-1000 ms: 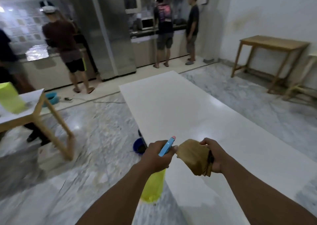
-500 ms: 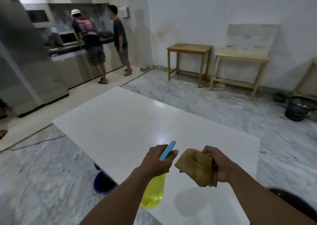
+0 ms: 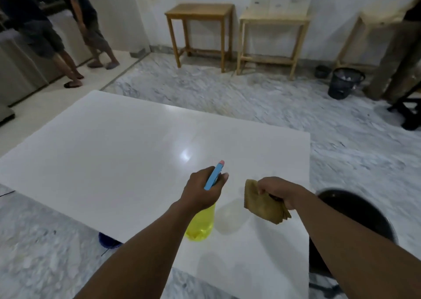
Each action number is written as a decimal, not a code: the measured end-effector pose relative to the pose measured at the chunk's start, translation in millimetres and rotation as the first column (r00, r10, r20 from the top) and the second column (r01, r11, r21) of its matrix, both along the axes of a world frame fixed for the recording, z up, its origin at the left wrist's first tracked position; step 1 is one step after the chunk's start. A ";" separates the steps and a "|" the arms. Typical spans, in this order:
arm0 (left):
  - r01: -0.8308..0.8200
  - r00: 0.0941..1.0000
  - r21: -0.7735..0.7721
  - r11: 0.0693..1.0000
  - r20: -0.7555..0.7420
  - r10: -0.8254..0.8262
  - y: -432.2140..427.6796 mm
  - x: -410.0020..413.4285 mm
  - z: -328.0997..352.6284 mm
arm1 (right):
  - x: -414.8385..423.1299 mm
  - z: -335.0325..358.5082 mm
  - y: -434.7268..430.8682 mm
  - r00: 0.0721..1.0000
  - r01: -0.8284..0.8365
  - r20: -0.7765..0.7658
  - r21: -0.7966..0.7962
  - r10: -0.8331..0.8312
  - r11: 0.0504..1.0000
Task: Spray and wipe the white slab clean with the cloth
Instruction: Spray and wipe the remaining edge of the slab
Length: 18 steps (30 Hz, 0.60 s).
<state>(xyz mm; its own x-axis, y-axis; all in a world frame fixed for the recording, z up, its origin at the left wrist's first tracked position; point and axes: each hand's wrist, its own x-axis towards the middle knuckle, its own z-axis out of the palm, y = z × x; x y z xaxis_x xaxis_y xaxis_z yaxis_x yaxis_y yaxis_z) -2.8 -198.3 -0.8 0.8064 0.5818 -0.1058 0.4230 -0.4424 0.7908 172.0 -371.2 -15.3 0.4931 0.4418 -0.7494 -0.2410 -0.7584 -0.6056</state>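
Note:
The white slab lies flat and glossy in front of me, filling the middle of the view. My left hand grips a spray bottle with a yellow body and a blue trigger head, its nozzle pointing out over the slab. My right hand holds a folded tan cloth just above the slab's near right part. The two hands are a short gap apart.
A black round bin stands at the slab's right edge under my right arm. A blue bucket peeks from under the near left edge. Two wooden tables and a black basket stand by the far wall. Two people stand far left.
My view has swung right and tilted down, so the slab's far right corner and the wall tables show. Both hands moved forward over the slab and slightly apart, keeping bottle and cloth.

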 end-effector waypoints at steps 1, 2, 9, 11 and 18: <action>0.025 1.000 -0.016 1.000 0.008 -0.025 0.1 6.3 -6.1 | 0.5 -5.0 -4.5 1.000 0.011 0.009 -0.021 -0.011 1.000; 0.044 0.999 -0.029 0.999 0.023 -0.043 0.7 12.1 -11.6 | 1.0 -9.7 -7.9 0.999 0.030 0.018 -0.031 -0.029 0.999; 0.181 0.979 -0.046 0.982 0.104 -0.175 4.0 31.2 -38.1 | -7.1 -20.9 -18.2 0.987 0.073 0.146 -0.043 -0.066 0.996; 0.204 0.975 -0.040 0.978 0.097 -0.199 4.9 31.5 -41.9 | -9.4 -23.8 -16.5 0.981 0.061 0.186 -0.074 -0.046 0.995; 0.299 0.951 0.107 0.948 0.052 -0.305 11.0 22.2 -56.0 | -29.7 -36.0 -9.5 0.988 0.055 0.149 -0.204 -0.025 0.977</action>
